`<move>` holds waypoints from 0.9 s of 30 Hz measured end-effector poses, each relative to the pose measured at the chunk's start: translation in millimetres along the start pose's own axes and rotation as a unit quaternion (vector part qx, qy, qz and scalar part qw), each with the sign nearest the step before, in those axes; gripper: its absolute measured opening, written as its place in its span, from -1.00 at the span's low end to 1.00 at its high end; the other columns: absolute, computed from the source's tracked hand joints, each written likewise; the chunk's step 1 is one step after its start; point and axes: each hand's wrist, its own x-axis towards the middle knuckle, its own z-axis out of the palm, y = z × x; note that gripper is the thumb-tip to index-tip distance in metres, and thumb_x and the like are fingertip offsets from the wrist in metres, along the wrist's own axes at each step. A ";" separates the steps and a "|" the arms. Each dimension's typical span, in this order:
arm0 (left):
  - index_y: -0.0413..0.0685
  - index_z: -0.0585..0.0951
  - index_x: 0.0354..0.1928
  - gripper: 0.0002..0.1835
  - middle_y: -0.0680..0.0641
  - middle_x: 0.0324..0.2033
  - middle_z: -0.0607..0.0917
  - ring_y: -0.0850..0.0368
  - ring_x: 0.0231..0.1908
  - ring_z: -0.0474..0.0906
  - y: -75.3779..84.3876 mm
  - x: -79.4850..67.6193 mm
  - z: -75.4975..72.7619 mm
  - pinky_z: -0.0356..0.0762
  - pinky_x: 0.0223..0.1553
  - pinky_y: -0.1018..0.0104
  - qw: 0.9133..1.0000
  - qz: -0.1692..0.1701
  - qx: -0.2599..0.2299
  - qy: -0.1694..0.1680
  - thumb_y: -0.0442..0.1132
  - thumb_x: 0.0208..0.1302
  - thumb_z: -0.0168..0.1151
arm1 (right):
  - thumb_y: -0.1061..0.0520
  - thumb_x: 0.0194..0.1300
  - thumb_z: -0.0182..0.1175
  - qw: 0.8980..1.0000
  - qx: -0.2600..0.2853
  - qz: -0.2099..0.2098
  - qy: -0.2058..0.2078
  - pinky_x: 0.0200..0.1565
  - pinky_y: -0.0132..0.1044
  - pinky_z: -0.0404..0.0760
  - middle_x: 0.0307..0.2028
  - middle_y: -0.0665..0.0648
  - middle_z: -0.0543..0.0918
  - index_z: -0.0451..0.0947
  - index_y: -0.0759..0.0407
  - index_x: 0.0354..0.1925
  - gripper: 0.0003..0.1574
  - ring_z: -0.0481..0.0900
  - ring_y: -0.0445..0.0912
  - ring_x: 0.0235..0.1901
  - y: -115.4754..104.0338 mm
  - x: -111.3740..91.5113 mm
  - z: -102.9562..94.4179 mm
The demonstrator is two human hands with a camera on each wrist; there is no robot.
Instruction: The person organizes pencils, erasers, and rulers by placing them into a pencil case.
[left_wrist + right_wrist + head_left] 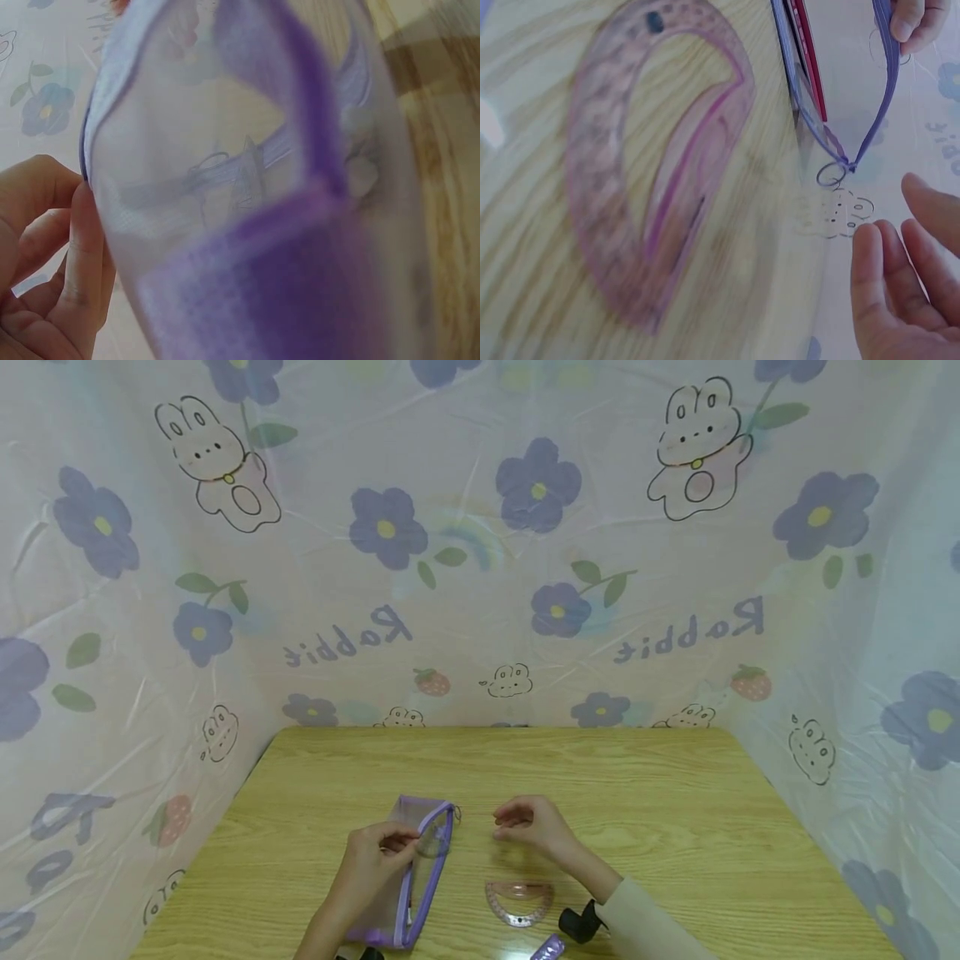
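Observation:
A see-through pencil case [425, 902] with purple zip edges lies on the table, its mouth gaping. My left hand [372, 857] pinches its zip edge between thumb and fingers; in the left wrist view the case [247, 300] fills most of the frame. Through its opening in the right wrist view, red sticks [810, 60] show. A clear rounded piece [432, 843] shows at the mouth beside the left fingertips. My right hand [534, 827], fingers loosely bent and holding nothing, hovers right of the case. Nearer me lies a pink protractor [520, 920], close below the right hand.
A purple object [550, 948] lies at the table's near edge, partly cut off. The black wrist camera [581, 923] hangs by the right sleeve [648, 920]. Wood-grain table [637, 793] extends to a printed curtain [465, 593] around the back and sides.

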 end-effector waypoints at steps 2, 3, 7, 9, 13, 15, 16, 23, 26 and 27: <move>-0.22 0.74 -0.33 -0.88 0.04 -0.48 0.71 0.26 -0.45 0.61 -0.4 -0.2 0.3 0.65 -0.42 0.44 1.000 0.002 0.001 0.000 -0.53 0.11 0.41 | 0.36 0.22 0.36 1.000 0.006 0.002 -0.005 -0.18 -0.35 0.69 -0.16 0.48 0.66 0.58 0.56 -0.07 -0.66 0.70 0.03 -0.22 1.4 -2.0 -3.3; -0.22 0.74 -0.33 -0.88 0.04 -0.48 0.71 0.26 -0.45 0.61 -0.7 -0.2 0.4 0.65 -0.42 0.44 1.000 0.004 0.001 0.001 -0.53 0.11 0.42 | 0.37 0.22 0.36 1.000 0.010 0.003 -0.007 -0.18 -0.35 0.69 -0.15 0.48 0.66 0.57 0.57 -0.06 -0.66 0.69 0.05 -0.21 1.7 -3.0 -4.8; -0.23 0.74 -0.32 -0.89 0.02 -0.47 0.71 0.26 -0.45 0.62 -1.3 0.0 0.4 0.66 -0.42 0.44 1.000 0.008 0.000 0.000 -0.53 0.11 0.41 | 0.37 0.22 0.36 1.000 0.020 0.011 -0.014 -0.17 -0.38 0.68 -0.14 0.48 0.65 0.56 0.57 -0.05 -0.65 0.68 0.11 -0.18 2.9 -7.0 -10.7; -0.23 0.74 -0.32 -0.89 0.00 -0.47 0.72 0.26 -0.45 0.62 -1.6 0.0 0.3 0.66 -0.42 0.44 1.000 0.008 -0.001 -0.001 -0.52 0.12 0.41 | 0.37 0.22 0.37 1.000 0.024 0.010 -0.017 -0.18 -0.37 0.69 -0.13 0.47 0.65 0.56 0.57 -0.05 -0.64 0.68 0.13 -0.18 3.5 -9.0 -13.5; -0.23 0.74 -0.32 -0.89 0.00 -0.47 0.72 0.26 -0.45 0.62 -1.2 -0.6 -0.2 0.66 -0.41 0.43 1.000 0.006 0.000 0.000 -0.52 0.12 0.41 | 0.36 0.21 0.38 0.999 0.031 0.007 -0.026 -0.19 -0.35 0.69 -0.13 0.47 0.65 0.56 0.57 -0.06 -0.63 0.68 0.13 -0.18 4.0 -12.4 -17.7; -0.23 0.74 -0.32 -0.89 0.00 -0.46 0.72 0.26 -0.45 0.62 -0.9 -0.8 -0.4 0.66 -0.42 0.43 1.000 0.005 0.000 0.001 -0.52 0.12 0.41 | 0.36 0.21 0.37 0.999 0.034 0.007 -0.031 -0.18 -0.34 0.70 -0.13 0.47 0.65 0.56 0.57 -0.05 -0.63 0.67 0.14 -0.18 3.6 -13.8 -19.4; -0.23 0.74 -0.32 -0.89 0.00 -0.46 0.72 0.26 -0.45 0.62 -0.8 -0.9 -0.4 0.66 -0.42 0.43 1.000 0.006 0.000 0.001 -0.52 0.12 0.41 | 0.37 0.21 0.37 0.999 0.037 0.007 -0.034 -0.17 -0.33 0.70 -0.13 0.48 0.64 0.55 0.58 -0.05 -0.62 0.67 0.14 -0.17 3.6 -14.5 -20.4; -0.23 0.74 -0.32 -0.89 -0.02 -0.46 0.72 0.26 -0.45 0.62 -0.9 -0.9 -0.5 0.66 -0.41 0.43 1.000 0.009 0.002 0.000 -0.52 0.12 0.41 | 0.34 0.19 0.40 0.997 0.044 0.022 -0.061 -0.14 -0.34 0.70 -0.10 0.50 0.62 0.52 0.61 -0.01 -0.54 0.67 0.14 -0.15 7.6 -22.4 -29.6; -0.22 0.74 -0.32 -0.89 0.00 -0.46 0.72 0.26 -0.45 0.62 -1.7 -0.5 -0.4 0.66 -0.41 0.43 1.000 0.008 0.000 0.000 -0.51 0.12 0.41 | 0.34 0.18 0.41 0.996 0.047 0.030 -0.076 -0.13 -0.33 0.70 -0.09 0.50 0.62 0.52 0.61 0.01 -0.52 0.67 0.12 -0.15 11.6 -25.8 -33.3; -0.22 0.74 -0.32 -0.89 0.01 -0.46 0.72 0.26 -0.44 0.62 -1.9 -0.5 -0.4 0.66 -0.41 0.43 1.000 0.008 0.000 0.000 -0.51 0.12 0.42 | 0.34 0.18 0.41 0.995 0.047 0.032 -0.080 -0.13 -0.32 0.70 -0.09 0.50 0.63 0.52 0.61 0.01 -0.51 0.67 0.12 -0.15 12.7 -27.0 -34.1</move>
